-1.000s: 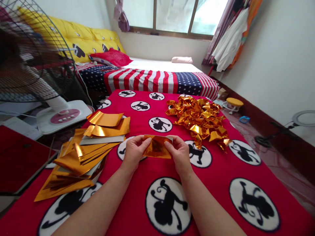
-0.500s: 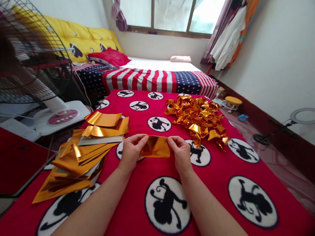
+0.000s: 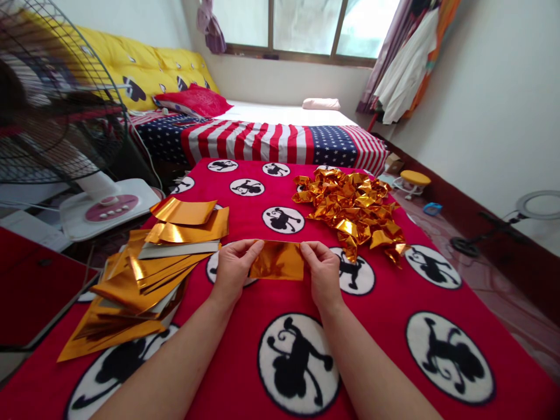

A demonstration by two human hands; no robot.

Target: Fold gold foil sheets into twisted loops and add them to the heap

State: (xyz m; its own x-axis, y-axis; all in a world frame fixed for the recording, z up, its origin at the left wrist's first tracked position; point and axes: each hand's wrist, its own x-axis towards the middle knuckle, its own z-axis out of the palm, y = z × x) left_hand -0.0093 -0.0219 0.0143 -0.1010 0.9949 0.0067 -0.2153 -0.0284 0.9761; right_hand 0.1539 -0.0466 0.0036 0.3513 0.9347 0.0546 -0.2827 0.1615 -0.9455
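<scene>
Between my hands is a rectangular sheet of shiny gold foil paper, held nearly flat above the red cloth. My left hand pinches its upper left corner between thumb and fingers. The upper right corner is pinched the same way by my right hand. To the left lies a loose, fanned pile of gold foil sheets, some showing grey undersides. Beyond my right hand sits a heap of folded gold foil pieces, crumpled-looking and pointed.
A caged fan on a white base stands at the left. Behind the cloth-covered surface is a bed with a flag-patterned cover. On the floor at the right are a yellow-topped stool and a ring-light stand.
My right hand has shifted very slightly to the right, and the gold foil sheet looks a little flatter. Both hands keep their pinch on it.
</scene>
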